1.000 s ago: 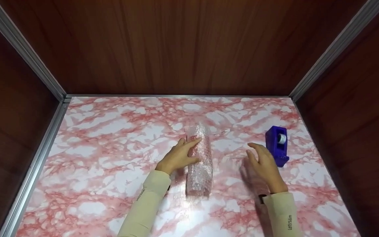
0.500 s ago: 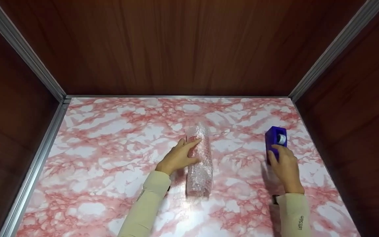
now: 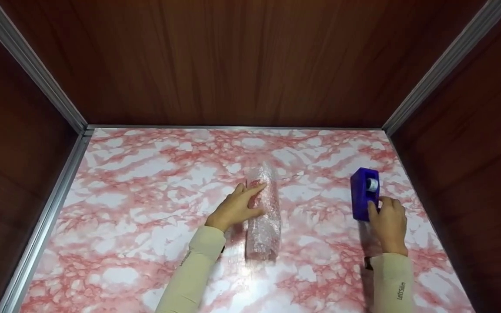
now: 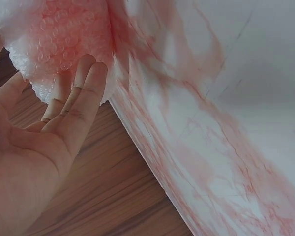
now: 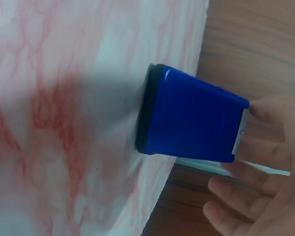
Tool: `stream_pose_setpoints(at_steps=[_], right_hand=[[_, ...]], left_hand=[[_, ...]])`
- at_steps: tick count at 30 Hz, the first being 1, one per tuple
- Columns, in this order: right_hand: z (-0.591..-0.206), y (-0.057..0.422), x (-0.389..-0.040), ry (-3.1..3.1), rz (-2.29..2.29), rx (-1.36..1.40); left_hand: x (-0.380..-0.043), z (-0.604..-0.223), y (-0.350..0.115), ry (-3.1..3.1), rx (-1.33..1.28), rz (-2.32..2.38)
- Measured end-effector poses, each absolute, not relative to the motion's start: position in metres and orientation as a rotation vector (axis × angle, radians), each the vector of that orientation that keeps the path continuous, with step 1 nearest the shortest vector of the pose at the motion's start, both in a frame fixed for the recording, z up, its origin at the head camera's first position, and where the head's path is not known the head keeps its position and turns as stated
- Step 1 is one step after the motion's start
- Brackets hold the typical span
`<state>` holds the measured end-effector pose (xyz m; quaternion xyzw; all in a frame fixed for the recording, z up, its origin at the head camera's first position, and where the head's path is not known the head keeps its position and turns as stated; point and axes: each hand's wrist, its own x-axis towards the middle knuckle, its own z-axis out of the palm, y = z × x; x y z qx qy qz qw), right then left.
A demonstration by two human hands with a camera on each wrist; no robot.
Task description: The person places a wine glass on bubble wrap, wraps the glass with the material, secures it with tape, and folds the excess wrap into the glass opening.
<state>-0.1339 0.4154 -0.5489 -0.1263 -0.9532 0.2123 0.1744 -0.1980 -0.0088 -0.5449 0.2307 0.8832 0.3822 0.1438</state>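
A roll of bubble wrap (image 3: 264,234) lies lengthwise on the marbled surface; pinkish colour shows through it. From its left side my left hand (image 3: 232,209) rests on it, thumb and index finger spread across the top. In the left wrist view the other fingers lie fairly straight against the bubble wrap (image 4: 64,34). To the right stands a blue-purple tape dispenser (image 3: 357,195) with a white tape roll (image 3: 372,184). My right hand (image 3: 389,222) pinches at its front end, thumb and index finger at the serrated cutter (image 5: 240,132). The clear tape between them is hardly visible.
The table (image 3: 146,174) has a red and white marbled top. Dark wood panels (image 3: 250,65) enclose it at the back and both sides, with metal rails (image 3: 41,243) along the corners and edges.
My right hand has moved right to the tape dispenser, then slid to its front end, where thumb and index finger now close. My left hand stays on the bubble wrap.
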Motion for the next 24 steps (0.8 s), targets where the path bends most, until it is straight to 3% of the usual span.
stream_pose_setpoints(at_steps=[12,24], right_hand=[[-0.5476,0.4192,-0.1407,-2.679,0.839,-0.492],[-0.5485,0.4191,-0.1441,-2.595,0.844,-0.458]], left_hand=[[-0.1992,-0.5450,-0.0055,2.543,0.627,1.085],[-0.1991,-0.5460,-0.0064,2.531,0.640,1.090]])
